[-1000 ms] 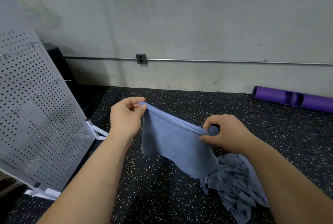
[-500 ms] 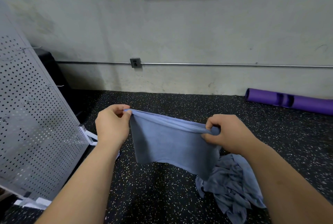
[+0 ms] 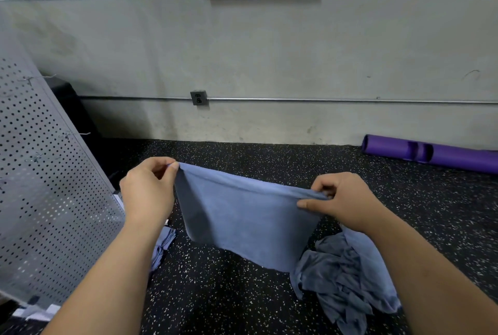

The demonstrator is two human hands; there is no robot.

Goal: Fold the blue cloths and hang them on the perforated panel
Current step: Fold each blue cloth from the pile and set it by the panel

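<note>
Blue cloth [image 3: 242,216] up in the air, top edge stretched between both hands!

The left hand [image 3: 147,194] pinches one upper corner between thumb and fingertips, and the right hand [image 3: 342,201] has a tight grip bunched on the other. The cloth hangs flat and square above the speckled floor [image 3: 215,294], likely so the edges line up for a clean fold. A crumpled heap of blue cloths [image 3: 347,278] waits under the right forearm, close by for the next pick. A small folded stack [image 3: 163,243] lies beside the left forearm, near the foot of the perforated panel [image 3: 45,200]. Wire hooks [image 3: 74,134] jut from the panel (none visibly carrying a cloth), so by my reading the hanging is not yet done.
</note>
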